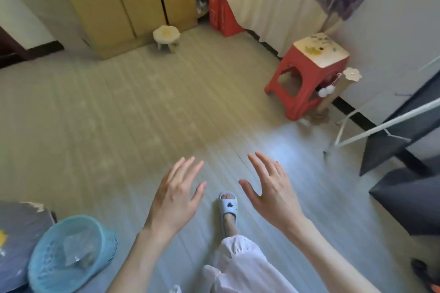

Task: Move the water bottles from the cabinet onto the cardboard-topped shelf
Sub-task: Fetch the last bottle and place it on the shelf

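My left hand (176, 197) and my right hand (271, 190) hover over the floor in front of me, palms down, fingers spread and straight, holding nothing. A light wooden cabinet (123, 7) with closed doors stands against the far wall at the upper left. No water bottle shows in this view. A shelf topped with cardboard is not visible either.
A small pale stool (166, 37) sits before the cabinet. A red stool (309, 74) stands at the right wall beside a scratching post (333, 95). A blue basket (71, 252) lies at the lower left. A white rack (371, 131) and dark furniture (409, 197) fill the right side. My slippered foot (227, 207) is between my hands.
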Demonstrator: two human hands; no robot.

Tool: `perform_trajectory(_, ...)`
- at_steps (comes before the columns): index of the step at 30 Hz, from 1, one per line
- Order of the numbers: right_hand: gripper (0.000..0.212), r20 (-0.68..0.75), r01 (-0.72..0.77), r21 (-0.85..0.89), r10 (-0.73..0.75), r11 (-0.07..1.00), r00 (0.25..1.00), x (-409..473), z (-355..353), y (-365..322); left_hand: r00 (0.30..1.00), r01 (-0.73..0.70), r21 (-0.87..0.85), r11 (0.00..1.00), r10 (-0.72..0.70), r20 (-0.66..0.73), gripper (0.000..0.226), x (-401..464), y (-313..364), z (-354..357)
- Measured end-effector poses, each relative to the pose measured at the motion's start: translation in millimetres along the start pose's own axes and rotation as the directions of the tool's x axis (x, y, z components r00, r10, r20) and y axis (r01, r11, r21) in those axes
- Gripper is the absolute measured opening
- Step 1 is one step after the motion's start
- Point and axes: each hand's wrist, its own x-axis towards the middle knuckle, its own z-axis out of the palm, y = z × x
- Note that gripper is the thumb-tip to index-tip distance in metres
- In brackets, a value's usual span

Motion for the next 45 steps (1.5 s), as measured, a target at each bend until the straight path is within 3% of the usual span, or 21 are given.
perform_trajectory(4, 0.061, 0.082, 0.096, -0.02, -0.094, 0.995, 0.992, 120.6, 18.8, -11.5, 0.983, 0.172, -0.063, 0.983, -0.175, -0.055, 0.052, 78.6, -41.8, -5.7)
perform_trajectory(13, 0.061, 0.135, 0.294, 0.028, -0.295, 0.955, 0.946, 391.0, 33.9, -69.1, 0.914, 0.318, -0.043, 0.947, -0.319, -0.25, 0.05, 274.3, -146.0, -82.9)
perform_trajectory(20, 0.063, 0.231, 0.358, -0.022, -0.344, 0.933, 0.91, 574.7, 85.4, -109.7, 0.894, 0.395, -0.021, 0.918, -0.39, -0.22, 0.051, 406.2, -260.0, -110.1)
perform_trajectory(29, 0.065, 0.202, 0.348, -0.07, -0.328, 0.935, 0.923, 829.7, 117.1, -189.6, 0.915, 0.352, 0.005, 0.936, -0.343, -0.211, 0.054, 638.7, -399.6, -202.7)
perform_trajectory(37, 0.061, 0.199, 0.293, -0.08, -0.273, 0.953, 0.941, 1034.5, 152.1, -206.8, 0.927, 0.359, -0.001, 0.933, -0.357, -0.115, 0.057, 810.6, -499.8, -226.5)
perform_trajectory(45, 0.057, 0.179, 0.356, -0.048, -0.343, 0.933, 0.922, 1267.9, 173.6, -244.9, 0.9, 0.398, -0.016, 0.917, -0.394, -0.19, 0.062, 1007.9, -589.2, -278.8)
